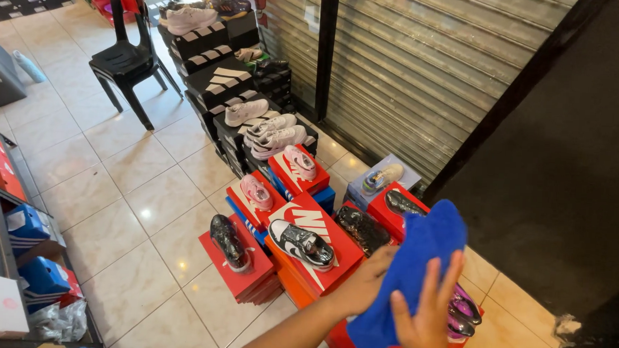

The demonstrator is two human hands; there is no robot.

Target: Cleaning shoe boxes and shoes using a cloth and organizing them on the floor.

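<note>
Both hands, left hand [364, 284] and right hand [425, 318], hold a blue cloth [417, 262], grip seemingly closed on it, above shoes on red boxes [319, 265] across a glossy tiled floor [113, 207] beside a metal shutter [425, 68].

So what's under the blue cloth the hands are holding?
The blue cloth, held between left hand and right hand, covers part of a red shoebox. Purple shoes peek out beside it; anything directly beneath is hidden.

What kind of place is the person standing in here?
Most likely a shoe shop. Single shoes sit on stacked red shoe boxes and black shoe boxes along a metal roller shutter. Both hands, the left hand and the right hand, hold a blue cloth.
</note>
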